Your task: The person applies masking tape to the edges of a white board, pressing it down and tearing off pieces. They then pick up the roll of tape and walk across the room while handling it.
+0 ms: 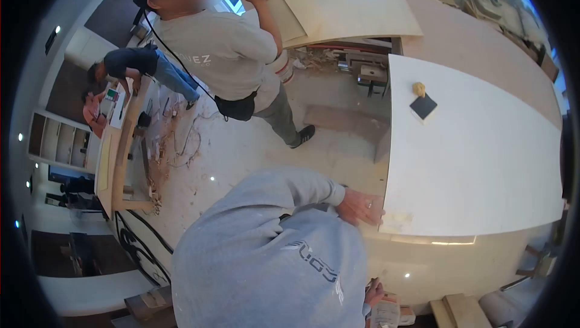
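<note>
The big white panel (477,153) fills the space ahead of your fingers, lying flat and reaching far away from them, with its near corner right under your left hand (360,207). Judging by its spread, it will be heavy and awkward rather than fragile, stiff across the short way but likely to sag or whip along its length, and its smooth face looks slippery, so the edges are the place to take hold, not the flat. Your left-hand fingers (370,210) are spread flat and pressed on that corner, wrapped around nothing. Just beyond the fingertips, on the panel's own surface, sits a pale rectangular patch (396,220). Well past your fingers, out on the panel, a small dark block (423,107) rests with a yellowish lump (418,89) just beside it.

Far off beyond your left hand, another person in a grey shirt (223,50) stands on the dusty floor (241,147), one hand raised to a leaning board (356,11).

Your right hand (374,295) is low, well back from the panel's near edge, and mostly hidden by your grey sleeve (272,267); its fingers seem to rest against a small printed packet (385,315), but you cannot tell whether they are curled around it or loose
</note>
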The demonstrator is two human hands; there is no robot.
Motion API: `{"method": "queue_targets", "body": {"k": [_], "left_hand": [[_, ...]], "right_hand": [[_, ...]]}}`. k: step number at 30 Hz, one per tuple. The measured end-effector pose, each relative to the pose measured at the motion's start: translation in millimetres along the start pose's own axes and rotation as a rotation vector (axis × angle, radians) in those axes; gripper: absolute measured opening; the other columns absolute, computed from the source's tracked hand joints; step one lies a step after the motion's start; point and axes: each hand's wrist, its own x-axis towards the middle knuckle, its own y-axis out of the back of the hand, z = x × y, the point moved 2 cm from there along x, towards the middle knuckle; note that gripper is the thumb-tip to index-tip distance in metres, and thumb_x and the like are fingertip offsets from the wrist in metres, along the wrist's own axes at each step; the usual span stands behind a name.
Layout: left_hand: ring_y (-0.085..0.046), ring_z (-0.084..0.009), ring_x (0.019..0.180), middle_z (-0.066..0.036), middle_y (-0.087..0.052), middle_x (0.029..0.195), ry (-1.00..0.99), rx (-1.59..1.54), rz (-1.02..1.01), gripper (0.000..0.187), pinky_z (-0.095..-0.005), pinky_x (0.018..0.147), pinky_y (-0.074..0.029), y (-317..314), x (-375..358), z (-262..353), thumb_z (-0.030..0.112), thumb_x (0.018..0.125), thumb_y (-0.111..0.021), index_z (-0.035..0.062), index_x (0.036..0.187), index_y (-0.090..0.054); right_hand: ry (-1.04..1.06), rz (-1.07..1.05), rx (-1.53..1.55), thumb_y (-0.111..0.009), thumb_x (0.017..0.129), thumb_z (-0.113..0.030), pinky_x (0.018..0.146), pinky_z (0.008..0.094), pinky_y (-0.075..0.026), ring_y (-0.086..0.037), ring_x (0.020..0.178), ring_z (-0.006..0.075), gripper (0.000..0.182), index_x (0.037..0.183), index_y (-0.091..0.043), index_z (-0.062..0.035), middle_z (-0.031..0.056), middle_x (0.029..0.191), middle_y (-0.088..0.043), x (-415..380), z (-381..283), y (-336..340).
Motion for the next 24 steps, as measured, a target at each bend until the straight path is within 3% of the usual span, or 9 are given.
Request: {"method": "queue_targets", "body": {"k": [5, 7, 11, 14, 16, 19, 24], "left_hand": [[-0.034, -0.0255, 0.157, 0.003, -0.04, 0.168, -0.069, 0.102, -0.015, 0.063, -0.0736, 0.125, -0.006, -8, 5, -9, 0.035, 0.104, -0.051, 0.0212, 0.163, -0.035], [-0.034, -0.0255, 0.157, 0.003, -0.04, 0.168, -0.11, 0.283, 0.049, 0.063, -0.0761, 0.124, -0.007, -27, 4, -15, 0.035, 0.103, -0.049, 0.0211, 0.163, -0.036], [-0.034, -0.0278, 0.157, 0.003, -0.04, 0.168, -0.092, 0.222, 0.033, 0.065, -0.0759, 0.124, -0.008, -23, 9, -13, 0.036, 0.101, -0.049, 0.0206, 0.163, -0.036], [-0.033, -0.0321, 0.156, 0.0, -0.04, 0.168, -0.076, 0.135, 0.019, 0.066, -0.0747, 0.125, -0.009, -15, 16, -10, 0.036, 0.1, -0.051, 0.017, 0.162, -0.038], [-0.034, -0.0359, 0.155, -0.004, -0.042, 0.166, -0.064, 0.09, 0.088, 0.069, -0.074, 0.126, -0.011, -24, 20, -6, 0.036, 0.097, -0.055, 0.0125, 0.16, -0.041], [-0.031, -0.0405, 0.156, -0.008, -0.038, 0.168, -0.059, 0.369, 0.259, 0.076, -0.071, 0.127, -0.013, -55, 25, -5, 0.041, 0.094, -0.058, 0.008, 0.159, -0.04], [-0.029, -0.0401, 0.157, -0.01, -0.036, 0.169, 0.009, 0.304, 0.157, 0.081, -0.0679, 0.128, -0.016, -41, 32, 6, 0.042, 0.09, -0.062, 0.0066, 0.159, -0.04]], "right_hand": [[0.052, -0.004, 0.044, -0.059, 0.108, -0.038, 0.04, 0.0306, -0.042, -0.056, 0.043, 0.014, 0.049, 0.105, -0.074, 0.0088, 0.0118, 0.059, -0.065, 14, 17, -21], [0.053, 0.02, -0.03, -0.059, 0.108, -0.036, 0.046, 0.0327, -0.046, -0.06, 0.049, 0.0169, 0.049, 0.105, -0.074, 0.0102, 0.0143, 0.063, -0.068, 12, 11, -28], [0.066, 0.152, 0.04, -0.059, 0.107, -0.036, 0.064, 0.0372, -0.053, -0.067, 0.067, 0.0232, 0.052, 0.104, -0.075, 0.0125, 0.0189, 0.077, -0.074, 28, 59, -39], [-0.048, 0.061, -0.025, -0.061, 0.107, -0.036, 0.077, 0.039, -0.054, -0.07, 0.081, 0.0261, 0.053, 0.102, -0.075, 0.0142, 0.0195, 0.086, -0.077, 18, 53, -34], [-0.048, 0.086, -0.228, -0.062, 0.107, -0.036, 0.076, 0.0394, -0.054, -0.069, 0.08, 0.0263, 0.052, 0.099, -0.075, 0.0134, 0.0182, 0.086, -0.077, 4, 31, -30], [-0.049, 0.115, -0.435, -0.062, 0.106, -0.036, 0.075, 0.0395, -0.054, -0.069, 0.079, 0.0262, 0.052, 0.096, -0.075, 0.0126, 0.0173, 0.085, -0.077, -2, 8, -30], [-0.05, 0.079, -0.415, -0.062, 0.106, -0.036, 0.072, 0.0391, -0.053, -0.069, 0.076, 0.0256, 0.051, 0.095, -0.075, 0.0119, 0.0167, 0.083, -0.076, 16, 16, -16]]}}
